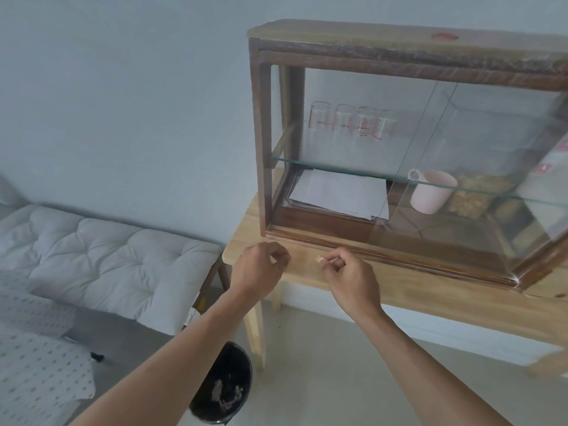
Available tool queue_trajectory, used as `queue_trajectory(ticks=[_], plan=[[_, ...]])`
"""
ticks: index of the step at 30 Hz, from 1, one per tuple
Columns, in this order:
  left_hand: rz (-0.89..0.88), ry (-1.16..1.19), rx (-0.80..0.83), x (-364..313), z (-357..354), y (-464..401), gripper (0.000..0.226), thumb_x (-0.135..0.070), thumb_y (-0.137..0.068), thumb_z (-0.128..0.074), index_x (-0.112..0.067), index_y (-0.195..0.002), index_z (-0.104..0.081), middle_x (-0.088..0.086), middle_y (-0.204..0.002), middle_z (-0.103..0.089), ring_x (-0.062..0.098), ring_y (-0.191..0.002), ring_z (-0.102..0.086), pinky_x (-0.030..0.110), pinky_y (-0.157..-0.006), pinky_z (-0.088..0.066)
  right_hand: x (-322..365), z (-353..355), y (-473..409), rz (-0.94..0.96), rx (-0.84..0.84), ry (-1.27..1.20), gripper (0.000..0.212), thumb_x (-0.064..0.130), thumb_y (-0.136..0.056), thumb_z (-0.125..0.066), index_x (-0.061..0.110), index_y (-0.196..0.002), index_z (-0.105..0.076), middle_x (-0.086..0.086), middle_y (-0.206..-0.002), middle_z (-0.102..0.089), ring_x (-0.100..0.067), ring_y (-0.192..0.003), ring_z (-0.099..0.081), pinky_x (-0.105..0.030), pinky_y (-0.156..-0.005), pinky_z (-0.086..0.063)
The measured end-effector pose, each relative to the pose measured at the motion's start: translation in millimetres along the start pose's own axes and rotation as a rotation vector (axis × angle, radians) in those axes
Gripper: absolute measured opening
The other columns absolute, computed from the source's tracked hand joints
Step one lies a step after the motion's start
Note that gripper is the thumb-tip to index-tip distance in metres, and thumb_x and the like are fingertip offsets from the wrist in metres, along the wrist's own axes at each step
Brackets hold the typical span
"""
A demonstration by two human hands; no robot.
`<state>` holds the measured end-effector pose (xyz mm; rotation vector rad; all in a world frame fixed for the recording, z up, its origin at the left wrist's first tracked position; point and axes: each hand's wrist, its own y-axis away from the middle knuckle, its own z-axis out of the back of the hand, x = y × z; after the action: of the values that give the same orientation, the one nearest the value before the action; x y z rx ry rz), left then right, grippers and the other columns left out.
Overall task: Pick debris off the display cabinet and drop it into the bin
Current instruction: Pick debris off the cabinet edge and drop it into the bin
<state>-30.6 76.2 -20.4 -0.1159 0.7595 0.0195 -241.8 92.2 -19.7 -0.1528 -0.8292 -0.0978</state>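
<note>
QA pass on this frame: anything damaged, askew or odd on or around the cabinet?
Yes. The display cabinet's top front edge looks rough and chipped. A red smear marks its top. The paper stack inside lies skewed. Right hand pinches a pale scrap; the bin already holds bits.

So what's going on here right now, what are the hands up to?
A person is picking debris at the foot of the display cabinet. The right hand pinches a small pale scrap over the wooden table; the left hand is curled beside it, contents unclear. The black bin on the floor below already holds some bits.
</note>
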Motion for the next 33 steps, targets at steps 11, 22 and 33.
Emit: queue_trajectory(ticks=[11,22,33], plan=[[0.243,-0.078,0.081,111,35,94,0.010,-0.040,-0.095,-0.070,-0.037,-0.095,-0.080,-0.025,-0.086,-0.069,0.003,-0.086,-0.065,0.033,-0.080,-0.056,16,-68,70,0.049,0.208,-0.024,0.014,0.051,-0.094,-0.069,0.040,-0.084,-0.066,0.020,-0.077,-0.067,0.006,-0.068,-0.062,-0.024,-0.054,-0.039],[0.529,-0.066,0.127,245,5,157,0.011,-0.044,-0.093,-0.071,-0.037,-0.094,-0.079,-0.017,-0.092,-0.072,0.015,-0.090,-0.069,0.039,-0.082,-0.059,-20,-197,115,-0.048,0.489,0.103,0.013,0.043,-0.094,-0.069,0.034,-0.084,-0.067,0.017,-0.079,-0.068,-0.002,-0.075,-0.063,-0.031,-0.063,-0.050],[0.783,-0.082,0.253,392,-60,181,0.011,-0.037,-0.094,-0.066,-0.035,-0.092,-0.077,-0.008,-0.099,-0.075,0.022,-0.088,-0.069,0.038,-0.079,-0.059,-78,-355,138,-0.155,0.692,0.291,0.009,0.041,-0.093,-0.069,0.035,-0.087,-0.069,0.022,-0.076,-0.069,-0.004,-0.073,-0.066,-0.028,-0.063,-0.048]])
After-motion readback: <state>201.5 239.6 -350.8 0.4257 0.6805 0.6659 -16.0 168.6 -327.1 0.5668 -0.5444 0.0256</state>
